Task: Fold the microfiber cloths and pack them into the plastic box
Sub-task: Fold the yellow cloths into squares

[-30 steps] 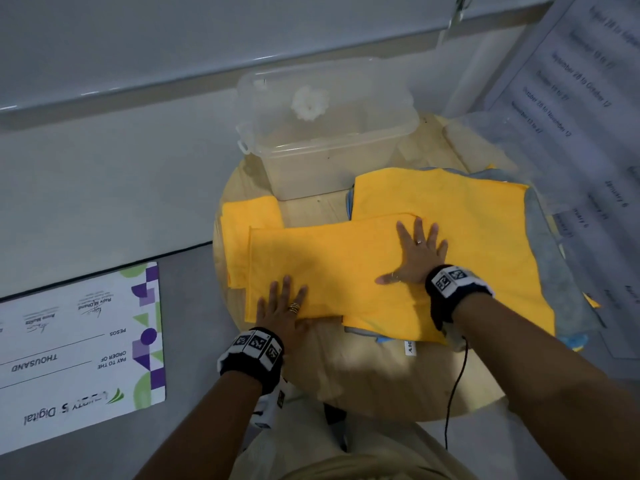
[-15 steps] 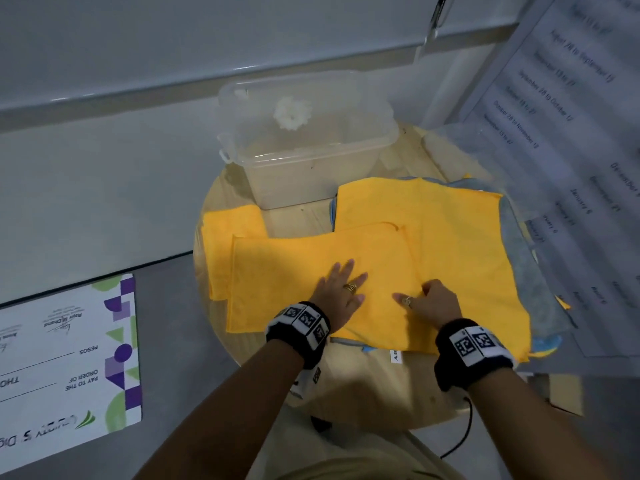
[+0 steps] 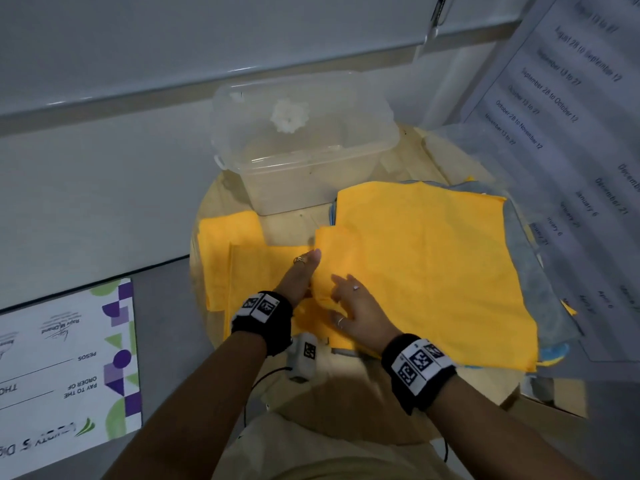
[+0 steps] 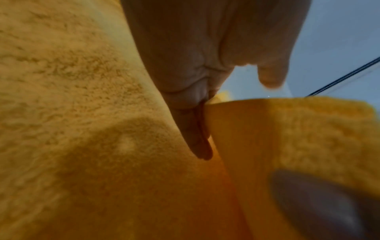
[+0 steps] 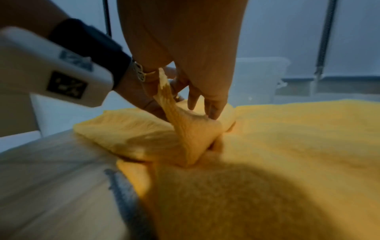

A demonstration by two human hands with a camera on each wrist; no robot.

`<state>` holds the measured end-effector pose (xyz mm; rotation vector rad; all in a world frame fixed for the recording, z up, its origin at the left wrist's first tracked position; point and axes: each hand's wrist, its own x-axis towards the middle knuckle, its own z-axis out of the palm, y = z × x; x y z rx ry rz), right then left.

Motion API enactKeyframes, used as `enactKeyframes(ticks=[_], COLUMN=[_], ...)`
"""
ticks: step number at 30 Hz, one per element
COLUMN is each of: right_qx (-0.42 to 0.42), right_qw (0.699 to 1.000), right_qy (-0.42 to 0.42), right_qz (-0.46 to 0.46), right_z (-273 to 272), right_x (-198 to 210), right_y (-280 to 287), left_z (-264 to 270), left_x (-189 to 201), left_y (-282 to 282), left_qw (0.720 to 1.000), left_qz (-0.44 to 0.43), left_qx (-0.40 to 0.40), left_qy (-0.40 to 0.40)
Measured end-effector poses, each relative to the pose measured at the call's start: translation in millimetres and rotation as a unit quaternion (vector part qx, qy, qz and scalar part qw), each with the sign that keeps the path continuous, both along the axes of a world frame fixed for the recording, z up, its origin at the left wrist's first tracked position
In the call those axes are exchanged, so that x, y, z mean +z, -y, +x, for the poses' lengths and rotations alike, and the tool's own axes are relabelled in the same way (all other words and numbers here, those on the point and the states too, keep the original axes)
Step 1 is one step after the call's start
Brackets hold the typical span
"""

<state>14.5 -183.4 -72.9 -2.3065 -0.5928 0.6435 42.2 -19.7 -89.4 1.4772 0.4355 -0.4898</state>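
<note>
Hands meet at the near middle of the round wooden table [image 3: 346,403]. Left hand [image 3: 300,276] lies flat, fingers straight and together, pressing the half-folded yellow cloth [image 3: 263,271] along its crease. Right hand [image 3: 353,311] pinches the raised flap [image 3: 334,247] of that cloth and lifts it leftward. To the right sits a stack of unfolded cloths [image 3: 436,258], yellow on top. Far of them stands the clear plastic box [image 3: 311,174], open. A small folded yellow cloth [image 3: 225,233] lies far left.

The left hand [image 3: 300,276] fingertips are hidden under the raised fold of the yellow cloth [image 3: 332,258].
</note>
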Motion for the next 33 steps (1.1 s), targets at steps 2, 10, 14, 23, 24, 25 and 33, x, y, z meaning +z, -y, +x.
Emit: enactKeyframes(ticks=[2,10,14,23,24,25,33], right_qx=[0.027,0.049,0.113,0.169,0.175,0.179,0.209], right_qw=[1.0,0.997,0.986,0.97,0.968,0.965,0.961], right_qy=[0.007,-0.023,0.0,0.043,0.044,0.044,0.045], right_qz=[-0.008,-0.051,-0.125,-0.169,-0.176,-0.184,-0.178], right_z=[-2,-11,-11,-18,-18,-18,-18], right_x=[-8,-25,-30,-39,-40,-41,-42], right_y=[-10,-18,-17,-19,-20,-21,-25], left_z=[5,26,29,32,32,32,30], left_x=[-8,-30,-30,-30,-28,-28,-25], left_y=[-8,-15,-22,-39,-40,-41,-43], left_qw=[0.997,0.979,0.964,0.934,0.934,0.934,0.933], left_qz=[0.062,0.194,0.246,0.314,0.316,0.318,0.32], left_qx=[-0.043,-0.004,-0.01,-0.088,-0.094,-0.099,-0.085], left_qy=[0.006,0.063,0.105,0.144,0.135,0.128,0.14])
